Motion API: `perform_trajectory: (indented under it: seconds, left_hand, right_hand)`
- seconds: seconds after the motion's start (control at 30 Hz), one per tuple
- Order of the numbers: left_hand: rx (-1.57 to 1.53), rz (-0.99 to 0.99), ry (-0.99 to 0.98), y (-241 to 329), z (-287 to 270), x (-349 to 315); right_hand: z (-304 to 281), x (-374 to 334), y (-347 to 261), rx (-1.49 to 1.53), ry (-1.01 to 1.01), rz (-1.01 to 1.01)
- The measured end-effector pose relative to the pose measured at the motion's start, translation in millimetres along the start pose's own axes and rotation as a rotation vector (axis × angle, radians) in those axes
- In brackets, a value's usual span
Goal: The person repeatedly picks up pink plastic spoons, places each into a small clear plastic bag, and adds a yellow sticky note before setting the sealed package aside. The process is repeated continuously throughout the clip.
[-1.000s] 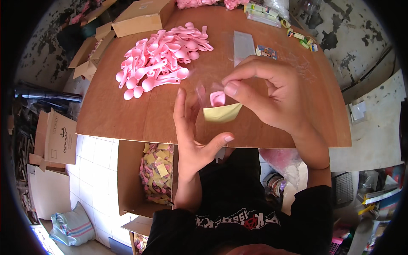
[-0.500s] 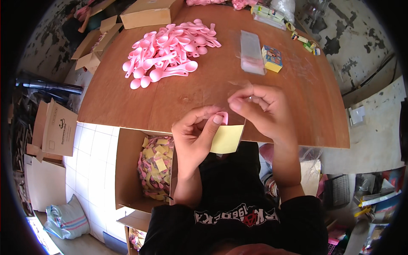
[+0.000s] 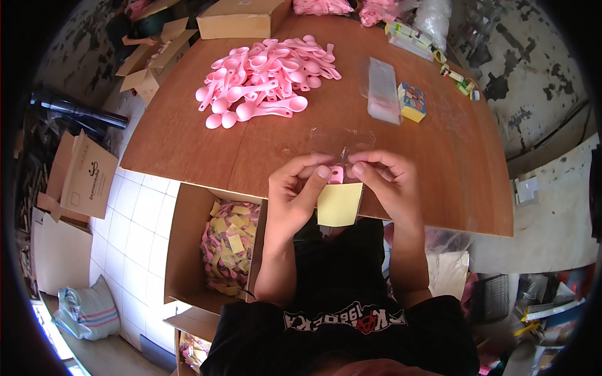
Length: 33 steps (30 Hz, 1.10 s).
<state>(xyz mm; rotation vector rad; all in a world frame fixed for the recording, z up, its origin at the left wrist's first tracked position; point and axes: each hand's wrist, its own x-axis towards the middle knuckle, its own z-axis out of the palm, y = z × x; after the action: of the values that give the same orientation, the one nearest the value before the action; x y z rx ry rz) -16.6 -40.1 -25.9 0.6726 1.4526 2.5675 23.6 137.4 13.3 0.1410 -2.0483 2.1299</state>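
Just over the table's near edge, my left hand (image 3: pixel 293 193) and my right hand (image 3: pixel 394 188) pinch the two sides of a clear plastic bag (image 3: pixel 343 139). Its transparent open flap stands up past my fingertips. Between my thumbs shows the end of a pink spoon's handle (image 3: pixel 337 175), with a hole in it. Below it a yellow paper slip (image 3: pixel 338 207) covers the rest of the spoon. Farther off on the table lies a heap of pink measuring spoons (image 3: pixel 266 75). A stack of clear bags (image 3: pixel 383 93) lies at the right, beside a small yellow-and-blue box (image 3: pixel 412 102).
A carton (image 3: pixel 179 250) filled with bagged spoons and yellow slips stands below the table's near left edge. Another carton (image 3: pixel 235 19) sits at the back, near tape rolls (image 3: pixel 467 88). At the far left a person (image 3: pixel 122 31) works by an open box. A white sack (image 3: pixel 88 310) lies lower left.
My right hand has come down and left to grip the bag's right side, level with my left hand. The bag's flap now stands spread upward. The whole view has shifted slightly.
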Motion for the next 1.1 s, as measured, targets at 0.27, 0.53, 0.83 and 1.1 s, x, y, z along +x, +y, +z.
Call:
perform_trajectory:
  seconds: [0.27, 0.53, 0.83, 1.1]
  left_hand:
    - [0.012, -0.042, -0.009, 4.4, 1.8, 5.9]
    - [-0.106, -0.105, -0.079, -0.3, -6.3, 6.7]
    - [-0.009, -0.059, -0.083, -11.8, -10.8, 6.5]
    - [0.042, -0.035, -0.119, -23.4, -18.9, 8.2]
  right_hand:
    - [-2.7, 1.2, 4.4, -0.034, 0.085, -0.034]
    - [-20.4, -2.7, 8.1, 0.025, -0.014, 0.017]
    - [-29.3, -3.6, 20.2, 0.026, -0.089, -0.127]
    - [-36.6, -2.2, 20.5, -0.008, -0.199, -0.129]
